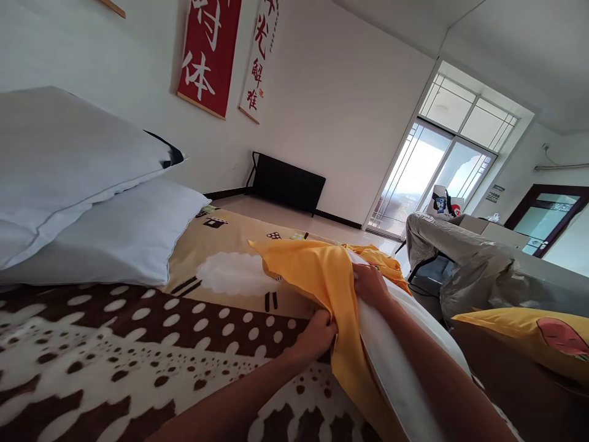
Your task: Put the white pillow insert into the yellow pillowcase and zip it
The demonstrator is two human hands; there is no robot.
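A yellow pillowcase [345, 313] lies partly over a white pillow [405, 356] on the bed, its loose cloth spread out toward the far left. My left hand [315, 336] is closed on the pillowcase's near side, with the cloth bunched at the fingers. Farther off, my right hand [370, 285] is curled where the yellow cloth meets the white pillow. Its fingertips are partly hidden by the cloth. Beyond it, more yellow fabric [381, 258] sits rumpled at the bed's edge.
Two white pillows [133, 236] are stacked at the left on a brown-and-cream patterned blanket [138, 344]. A yellow cushion [519, 328] with a pink print lies at the right. Plastic-covered furniture [478, 270] stands behind it. A black panel [288, 184] leans near the far wall.
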